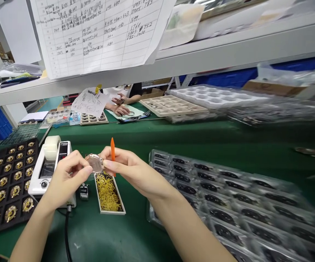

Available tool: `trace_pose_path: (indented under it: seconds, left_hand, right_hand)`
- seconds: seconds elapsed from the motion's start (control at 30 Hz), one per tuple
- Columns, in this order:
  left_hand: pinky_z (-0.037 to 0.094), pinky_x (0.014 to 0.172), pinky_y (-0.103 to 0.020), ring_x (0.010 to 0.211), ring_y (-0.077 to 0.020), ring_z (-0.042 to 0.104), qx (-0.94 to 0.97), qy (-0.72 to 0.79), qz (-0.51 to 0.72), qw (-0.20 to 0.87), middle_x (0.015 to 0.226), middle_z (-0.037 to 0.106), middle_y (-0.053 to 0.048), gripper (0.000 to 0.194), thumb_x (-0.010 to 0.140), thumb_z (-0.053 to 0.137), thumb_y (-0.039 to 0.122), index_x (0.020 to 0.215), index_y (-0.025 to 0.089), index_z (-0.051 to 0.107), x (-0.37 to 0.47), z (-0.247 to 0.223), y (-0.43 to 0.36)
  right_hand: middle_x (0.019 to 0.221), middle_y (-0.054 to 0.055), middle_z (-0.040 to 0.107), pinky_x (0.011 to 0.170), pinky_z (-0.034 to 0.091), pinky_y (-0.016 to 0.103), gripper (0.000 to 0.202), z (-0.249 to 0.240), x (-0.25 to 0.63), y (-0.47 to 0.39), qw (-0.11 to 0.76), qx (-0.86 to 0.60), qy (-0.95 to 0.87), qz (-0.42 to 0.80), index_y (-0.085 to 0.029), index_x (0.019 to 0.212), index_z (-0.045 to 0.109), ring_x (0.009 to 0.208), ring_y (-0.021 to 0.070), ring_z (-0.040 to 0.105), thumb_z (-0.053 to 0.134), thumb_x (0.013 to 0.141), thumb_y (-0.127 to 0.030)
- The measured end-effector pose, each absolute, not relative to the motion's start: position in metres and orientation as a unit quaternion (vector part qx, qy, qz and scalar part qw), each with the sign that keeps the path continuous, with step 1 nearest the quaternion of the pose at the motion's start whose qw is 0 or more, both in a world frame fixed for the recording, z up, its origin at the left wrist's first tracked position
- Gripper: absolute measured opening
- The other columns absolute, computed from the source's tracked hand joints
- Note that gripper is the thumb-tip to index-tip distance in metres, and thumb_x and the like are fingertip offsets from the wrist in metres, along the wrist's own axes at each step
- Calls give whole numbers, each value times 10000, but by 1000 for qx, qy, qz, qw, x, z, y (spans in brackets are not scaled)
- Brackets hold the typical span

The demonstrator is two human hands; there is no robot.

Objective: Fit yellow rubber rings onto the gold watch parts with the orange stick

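Left hand (71,171) and right hand (127,163) are clamping fingertips on watch case (95,163) near yellow-ring box (112,212); right is also gripping orange stick (112,148). Probably a handling step, next calling for steady pinching.

Green bench (92,236), black tray (2,226), tape dispenser (48,169), clear tray (193,177)

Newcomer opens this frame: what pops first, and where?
Probably the bright orange stick, upright in the right hand left of centre, beside the round shiny piece held by the fingers of both hands. Then the yellow loops in the pale box just below, and the big handwritten sheet hanging at the top.
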State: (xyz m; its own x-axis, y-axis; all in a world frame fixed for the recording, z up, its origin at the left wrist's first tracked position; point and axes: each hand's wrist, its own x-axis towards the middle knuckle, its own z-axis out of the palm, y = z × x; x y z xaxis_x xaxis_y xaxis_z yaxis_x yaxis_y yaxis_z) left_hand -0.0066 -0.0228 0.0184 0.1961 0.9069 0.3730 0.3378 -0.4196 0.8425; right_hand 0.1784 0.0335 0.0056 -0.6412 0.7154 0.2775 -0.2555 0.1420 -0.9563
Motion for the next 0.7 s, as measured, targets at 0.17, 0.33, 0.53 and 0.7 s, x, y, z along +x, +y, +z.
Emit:
trace_pose_path:
  seconds: [0.17, 0.33, 0.53, 0.7]
  left_hand:
    - [284, 594, -281, 647, -135, 380, 701, 445, 466, 306, 705, 426, 26, 229, 888, 562, 253, 669, 192, 539, -4, 17, -22]
    - [276, 567, -276, 617, -129, 368, 699, 451, 481, 277, 676, 404, 31, 234, 872, 557, 226, 644, 192, 520, 0, 16, -20]
    - [289, 552, -263, 609, -120, 390, 696, 468, 493, 232, 671, 417, 32, 242, 853, 546, 194, 618, 192, 491, 5, 14, -19]
    - [276, 529, -261, 555, -109, 373, 690, 518, 481, 154, 647, 403, 40, 244, 823, 531, 176, 597, 193, 442, 9, 11, -18]
  right_hand:
    - [662, -35, 445, 596, 292, 278, 341, 6, 177, 33, 388, -181, -649, 628, -195, 742, 515, 601, 108, 364, 657, 800, -500]
    - [671, -31, 457, 596, 301, 276, 320, 5, 177, 33, 396, -189, -645, 626, -195, 750, 533, 605, 109, 373, 663, 801, -483]
    - [702, -26, 468, 599, 319, 269, 311, 4, 176, 32, 405, -189, -644, 621, -193, 749, 541, 612, 105, 379, 667, 800, -472]
    - [716, -21, 468, 610, 335, 268, 300, 2, 172, 34, 408, -194, -652, 609, -196, 749, 535, 636, 113, 391, 656, 802, -465]
